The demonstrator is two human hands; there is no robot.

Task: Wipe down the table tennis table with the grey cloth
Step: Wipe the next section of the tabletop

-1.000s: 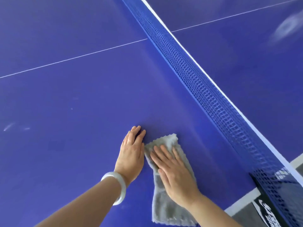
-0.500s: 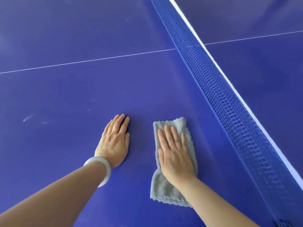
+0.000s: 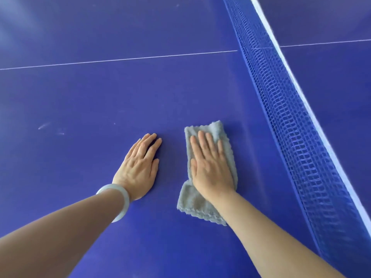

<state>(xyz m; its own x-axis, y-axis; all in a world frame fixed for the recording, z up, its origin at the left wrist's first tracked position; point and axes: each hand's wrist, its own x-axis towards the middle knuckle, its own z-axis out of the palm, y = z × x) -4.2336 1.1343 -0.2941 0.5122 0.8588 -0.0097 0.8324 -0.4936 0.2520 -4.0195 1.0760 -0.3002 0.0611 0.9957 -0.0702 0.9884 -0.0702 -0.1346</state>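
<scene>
Cloth, newly clear (of left hand)

— What's around you?
— Blue tabletop everywhere I look, with a thin white line across it. A white-topped blue net runs on my right, and there is pale glare far left.

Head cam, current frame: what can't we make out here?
Middle of the grey cloth: covered by the right hand lying flat on it, head view.
Table under the cloth: hidden, so whether that patch is clean cannot be told.
Pale marks left of the left hand: too small to tell dirt from scratches.
Net: both ends cut off by the frame edges; no posts in view.
</scene>
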